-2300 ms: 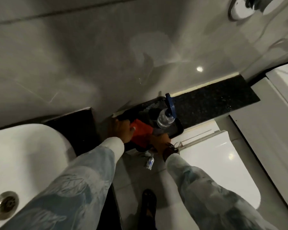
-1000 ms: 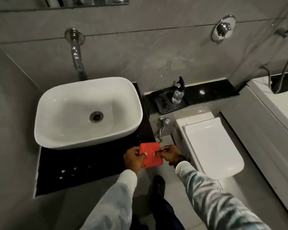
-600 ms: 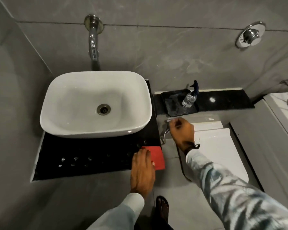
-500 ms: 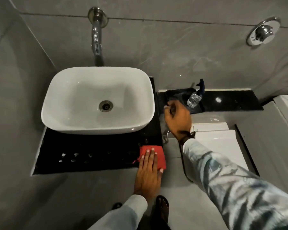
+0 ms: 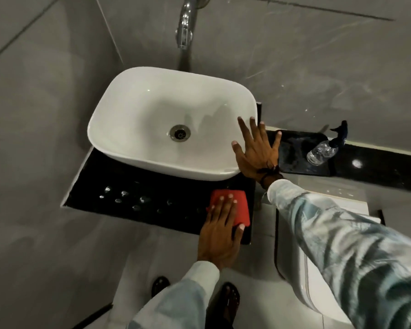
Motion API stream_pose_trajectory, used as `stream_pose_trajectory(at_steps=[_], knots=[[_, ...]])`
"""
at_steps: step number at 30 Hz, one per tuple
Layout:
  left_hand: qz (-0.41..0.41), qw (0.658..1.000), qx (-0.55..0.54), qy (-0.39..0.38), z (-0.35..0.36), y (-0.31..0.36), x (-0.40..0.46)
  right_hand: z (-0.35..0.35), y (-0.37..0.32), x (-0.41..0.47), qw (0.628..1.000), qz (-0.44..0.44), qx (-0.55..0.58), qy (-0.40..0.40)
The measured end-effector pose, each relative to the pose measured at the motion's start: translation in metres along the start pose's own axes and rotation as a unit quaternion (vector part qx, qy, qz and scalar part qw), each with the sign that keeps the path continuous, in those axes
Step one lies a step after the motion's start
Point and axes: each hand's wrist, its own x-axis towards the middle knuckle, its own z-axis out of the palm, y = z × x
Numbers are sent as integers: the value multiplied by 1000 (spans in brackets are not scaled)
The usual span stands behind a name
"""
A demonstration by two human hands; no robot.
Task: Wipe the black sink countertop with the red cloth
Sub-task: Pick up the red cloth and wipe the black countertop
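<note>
Now wiping begun: cloth (image 5: pixel 233 205) pressed flat under left hand (image 5: pixel 220 236) at countertop (image 5: pixel 119 184) right front corner; right hand (image 5: pixel 256 150), fingers spread, braced on basin (image 5: pixel 138 119). Next: leftward sweep needed across droplets (image 5: pixel 128 200).

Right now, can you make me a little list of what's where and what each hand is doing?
cloth: red, flat on the counter's right front corner
left hand: flat on the cloth, pressing it
right hand: fingers spread, at the sink's right edge
counter: black, droplets left of the cloth
sink: white, empty
bottle: clear, on a black tray to the right
</note>
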Motion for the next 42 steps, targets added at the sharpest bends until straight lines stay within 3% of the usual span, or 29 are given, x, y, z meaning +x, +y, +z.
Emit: stream_pose_trajectory(at_steps=[3,8,11,17,19,21,26,28,33,35,37,40,42], knots=[[-34,999,-15,13,5,-4,-37,0,-1,1,1000,3,10,-3],[79,996,10,-40,13,5,-50,-2,-2,3,1000,3,-14,-9],[103,994,16,-37,6,-1,-38,2,-17,3,1000,-5,0,9],[-82,994,63,23,-29,-75,-40,21,-40,-1,1000,-7,14,15],[-92,993,66,26,-37,-89,-57,21,-40,3,1000,-1,11,7],[-75,996,48,13,-30,-74,-76,21,-41,4,1000,10,3,1],[92,993,59,-34,-16,-42,-55,22,-41,6,1000,18,-10,-9],[60,996,70,-15,-26,-59,-41,21,-38,6,1000,24,-10,-10],[-183,978,88,37,-79,-163,-52,20,-43,1,999,26,-20,-9],[-227,971,61,39,-91,-181,-71,18,-45,0,999,25,-31,-10],[-207,977,41,22,-88,-170,-83,18,-53,-3,999,32,-34,-12],[-100,994,25,-21,-78,-149,-76,29,-74,-7,999,43,4,-20],[-75,996,52,-27,-91,-166,-56,37,-87,-9,998,52,21,-24]])
